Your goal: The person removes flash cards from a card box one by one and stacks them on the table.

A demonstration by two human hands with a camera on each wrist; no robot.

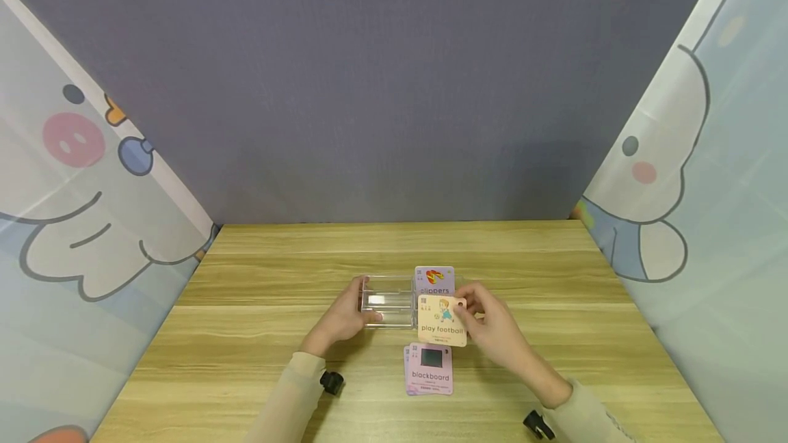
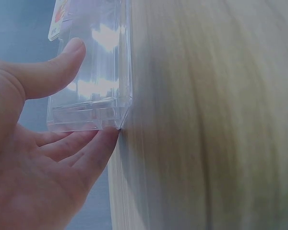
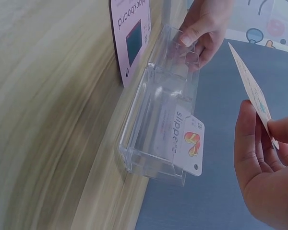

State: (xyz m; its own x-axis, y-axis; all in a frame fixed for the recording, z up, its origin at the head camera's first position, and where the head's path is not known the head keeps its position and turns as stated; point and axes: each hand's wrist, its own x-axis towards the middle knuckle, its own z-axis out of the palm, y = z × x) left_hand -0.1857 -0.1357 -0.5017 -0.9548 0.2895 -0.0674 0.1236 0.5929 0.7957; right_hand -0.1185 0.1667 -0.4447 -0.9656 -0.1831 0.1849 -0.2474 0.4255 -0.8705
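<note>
A clear plastic box with compartments stands on the table. My left hand holds its left end, the thumb on one side and the fingers against the end in the left wrist view. Between thumb and fingers my right hand pinches the right edge of a cream "play football" card, raised above the box's right compartment. A purple "slippers" card leans upright at the back of that compartment. In front of the box, a pink "blackboard" card lies on another card; the held card hides part of the box.
The wood-grain table runs back to a grey-blue panel. Cartoon-printed curtains hang at the left and right. A black wrist device sits by the left sleeve, another by the right.
</note>
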